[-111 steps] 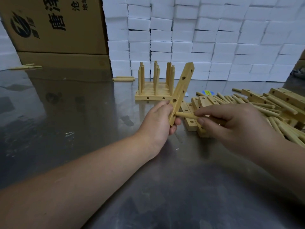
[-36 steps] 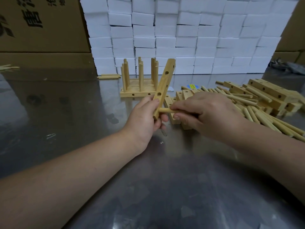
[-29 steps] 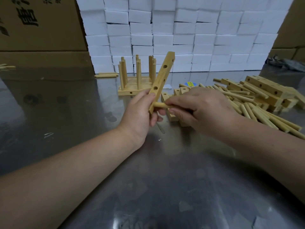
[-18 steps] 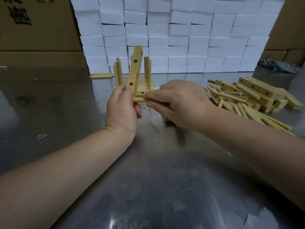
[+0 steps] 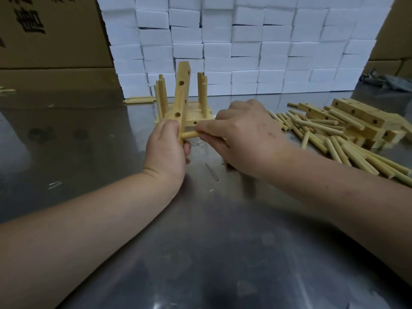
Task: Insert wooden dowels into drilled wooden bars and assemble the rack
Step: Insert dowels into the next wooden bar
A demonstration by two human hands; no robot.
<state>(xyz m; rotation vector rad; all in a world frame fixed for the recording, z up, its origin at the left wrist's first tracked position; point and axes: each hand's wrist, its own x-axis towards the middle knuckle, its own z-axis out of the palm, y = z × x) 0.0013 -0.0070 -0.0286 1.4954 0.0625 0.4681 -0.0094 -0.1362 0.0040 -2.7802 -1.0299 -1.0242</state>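
My left hand grips the lower end of a drilled wooden bar, held nearly upright over the steel table. My right hand pinches a wooden dowel whose tip sits in the bar's lowest hole; most of the dowel is hidden by my fingers. Behind the bar stands a partly built rack with several upright dowels in its base.
A heap of loose dowels and drilled bars lies at the right. Two dowels lie at the back left. Stacked white blocks and cardboard boxes line the far edge.
Both hands with the bar and dowel have shifted left in the view, now in front of the rack. The bar has swung from leaning right to nearly upright.
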